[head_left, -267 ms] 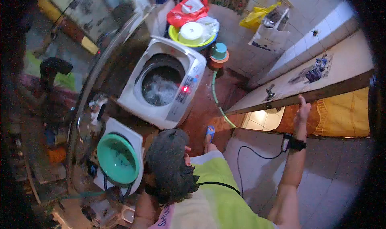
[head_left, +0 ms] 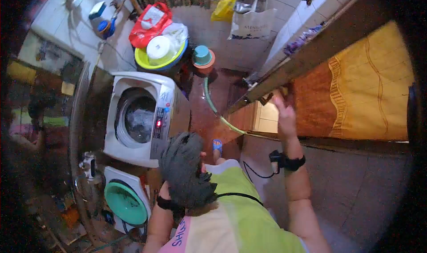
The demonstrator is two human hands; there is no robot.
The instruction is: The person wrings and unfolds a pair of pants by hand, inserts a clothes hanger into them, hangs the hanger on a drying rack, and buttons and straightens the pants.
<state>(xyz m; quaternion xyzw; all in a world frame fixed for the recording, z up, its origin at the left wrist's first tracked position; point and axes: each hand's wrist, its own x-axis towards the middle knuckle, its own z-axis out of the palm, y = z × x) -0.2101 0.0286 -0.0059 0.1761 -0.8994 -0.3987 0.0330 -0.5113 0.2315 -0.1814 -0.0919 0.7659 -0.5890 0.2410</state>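
Note:
A bunched dark grey cloth (head_left: 187, 170) hangs in front of my chest, held in my left hand (head_left: 203, 158), most of which it hides. My right arm stretches forward, with a black wrist strap and a small cabled device on it. At the end of it my right hand (head_left: 284, 113) has its fingers stretched out beside the brown door edge (head_left: 302, 53), in the doorway gap. A dark door handle (head_left: 266, 98) shows just past the fingertips. Ahead on the left stands a white top-loading washing machine (head_left: 167, 93), lid up, water churning inside, a red display lit.
A green basin (head_left: 126, 202) sits on a white appliance at the lower left. Stacked basins (head_left: 155, 66) with a red bag stand behind the washer. A pale green hose (head_left: 211, 104) crosses the wet floor. Beyond the doorway hangs an orange-brown curtain (head_left: 351, 93).
The door stands wider open, with more of the curtain showing. My right hand has moved with the door edge. My view has turned right, and the grey cloth stays in my left hand.

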